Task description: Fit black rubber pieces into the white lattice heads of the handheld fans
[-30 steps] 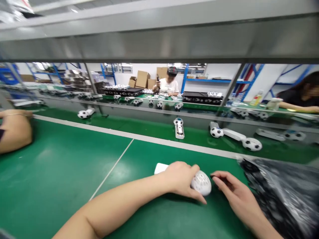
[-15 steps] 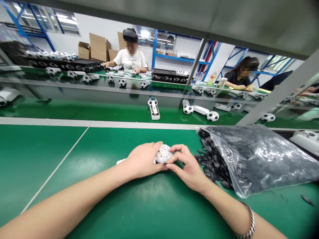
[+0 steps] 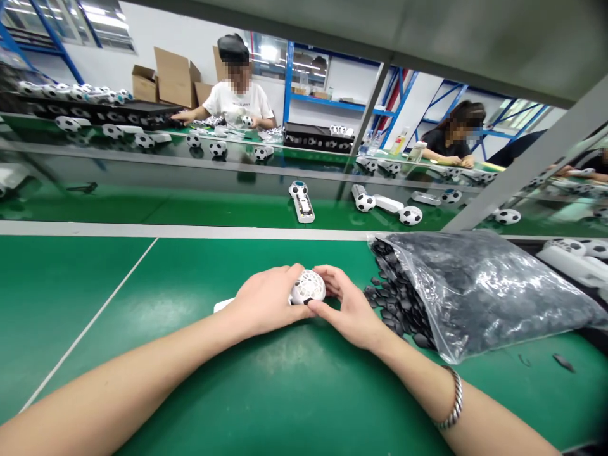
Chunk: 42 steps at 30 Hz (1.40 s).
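Note:
A white toy with a round, ball-shaped head full of holes (image 3: pixel 308 286) rests on the green table (image 3: pixel 142 297); its flat white handle end (image 3: pixel 222 305) sticks out left of my wrist. My left hand (image 3: pixel 263 301) is closed around the toy from the left. My right hand (image 3: pixel 346 304) pinches the round head from the right, fingers curled against it. Whether a small part sits under my right fingertips is hidden.
A clear plastic bag of several small black pieces (image 3: pixel 465 288) lies open just right of my hands, pieces spilling out (image 3: pixel 389 297). Finished football toys (image 3: pixel 365 202) and an open white one (image 3: pixel 303 206) ride the belt beyond. Two other people sit at the far bench.
My view swung right and down, bringing the bag into sight. My right hand moved from beside the toy onto its round head; both hands now hold it.

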Motion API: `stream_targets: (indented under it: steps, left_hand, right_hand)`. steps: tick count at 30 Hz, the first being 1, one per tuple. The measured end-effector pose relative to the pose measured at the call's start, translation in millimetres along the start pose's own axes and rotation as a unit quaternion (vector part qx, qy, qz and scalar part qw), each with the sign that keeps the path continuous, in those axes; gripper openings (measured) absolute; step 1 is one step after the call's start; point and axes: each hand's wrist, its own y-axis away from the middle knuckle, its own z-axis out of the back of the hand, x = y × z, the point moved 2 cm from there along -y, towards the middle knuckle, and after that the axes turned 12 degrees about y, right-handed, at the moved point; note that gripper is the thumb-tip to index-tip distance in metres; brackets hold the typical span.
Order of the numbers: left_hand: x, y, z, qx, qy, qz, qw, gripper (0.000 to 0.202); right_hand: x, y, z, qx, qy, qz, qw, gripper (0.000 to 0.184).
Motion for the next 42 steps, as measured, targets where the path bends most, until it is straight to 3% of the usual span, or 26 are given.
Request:
stream_targets:
  steps: [3,6,9,11,16,21,28,30,32,37,39,42]
  left_hand:
    - [0,0,0.4,0.004,0.008,0.0,1.0,0.041]
    - [3,0,0.3,0.017,0.026,-0.005,0.999,0.047]
    - [9,-2,2.5,0.021,0.007,-0.02,1.0,0.055]
    - [11,-3,5.2,0.021,-0.026,-0.048,0.998,0.055]
    - [11,-3,10.0,0.028,-0.062,-0.083,0.994,0.059]
    - [6,1,7.2,0.027,-0.105,-0.107,0.988,0.062]
    - [12,-6,3.9,-0.027,-0.119,-0.138,0.983,0.055]
    - [15,-7,4.4,-0.018,-0.104,-0.136,0.985,0.056]
    - [17,-7,5.8,0.001,-0.086,-0.14,0.986,0.059]
    - [13,-3,10.9,0.024,-0.033,-0.152,0.988,0.069]
    - [12,-2,11.4,0.029,-0.012,-0.152,0.988,0.07]
    - [9,-3,10.4,0.041,0.006,-0.16,0.986,0.072]
  right_hand:
    - [0,-1,2,-0.007,0.018,-0.005,1.0,0.043]
    - [-6,-6,18,-0.017,0.047,-0.016,0.999,0.034]
    - [-11,-10,46,-0.117,0.155,-0.032,0.98,0.013]
    - [-12,-10,60,-0.149,0.238,-0.036,0.959,0.005]
    - [-17,-9,58,-0.043,0.353,-0.052,0.933,0.006]
    - [-18,-9,46,0.005,0.426,-0.05,0.904,0.008]
    - [4,-5,38,0.098,0.586,0.014,0.804,0.013]
    - [2,-6,38,0.097,0.601,0.026,0.793,0.014]
    - [-3,-8,39,0.071,0.584,0.036,0.808,0.017]
    - [-6,-7,44,-0.041,0.329,0.051,0.942,0.011]
    - [3,-4,45,-0.055,0.245,0.084,0.964,0.007]
    - [16,2,41,-0.018,0.198,0.155,0.968,0.011]
